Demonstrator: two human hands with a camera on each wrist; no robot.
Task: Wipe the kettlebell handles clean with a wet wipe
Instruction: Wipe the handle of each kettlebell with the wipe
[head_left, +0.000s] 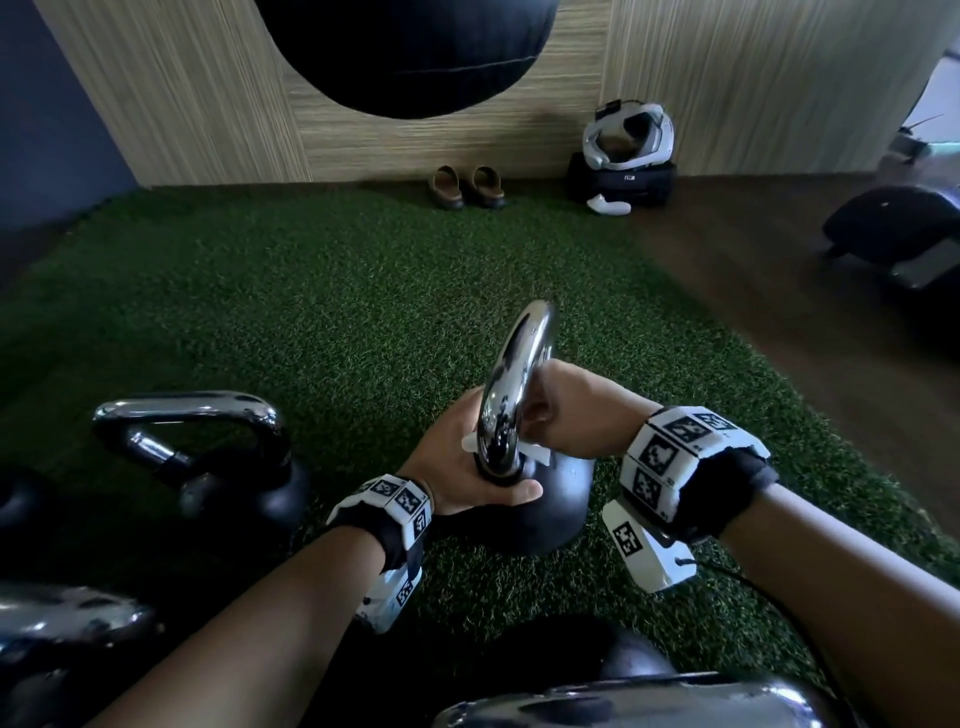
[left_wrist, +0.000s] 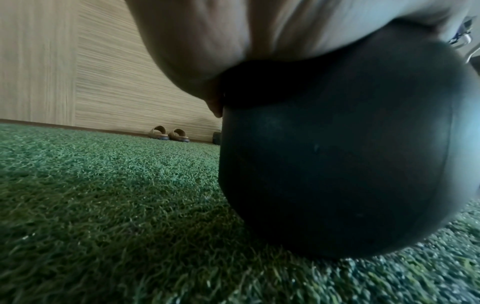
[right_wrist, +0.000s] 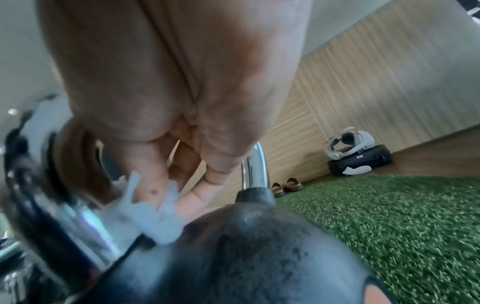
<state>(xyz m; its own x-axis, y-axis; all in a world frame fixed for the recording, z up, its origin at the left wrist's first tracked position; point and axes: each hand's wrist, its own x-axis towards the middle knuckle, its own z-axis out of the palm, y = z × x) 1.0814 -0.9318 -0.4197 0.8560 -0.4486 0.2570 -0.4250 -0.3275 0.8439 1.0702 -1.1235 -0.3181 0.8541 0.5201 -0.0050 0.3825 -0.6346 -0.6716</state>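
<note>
While both hands (head_left: 511, 441) clutch wipe (head_left: 535, 451) and kettlebell (head_left: 540, 499): green turf (head_left: 337, 291), wood-panelled wall (head_left: 208, 104).

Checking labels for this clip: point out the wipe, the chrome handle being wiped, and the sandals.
wipe (right_wrist: 155, 218), right wrist view, bunched middle.
handle (head_left: 514, 384), head view, near upright.
sandals (head_left: 467, 187), head view, between the pair.

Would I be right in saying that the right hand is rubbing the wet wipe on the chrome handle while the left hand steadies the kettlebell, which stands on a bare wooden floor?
Not quite: the kettlebell stands on green artificial turf, as the left wrist view shows. The rest holds: the right hand rubs the wet wipe on the chrome handle while the left hand steadies the kettlebell.
</note>
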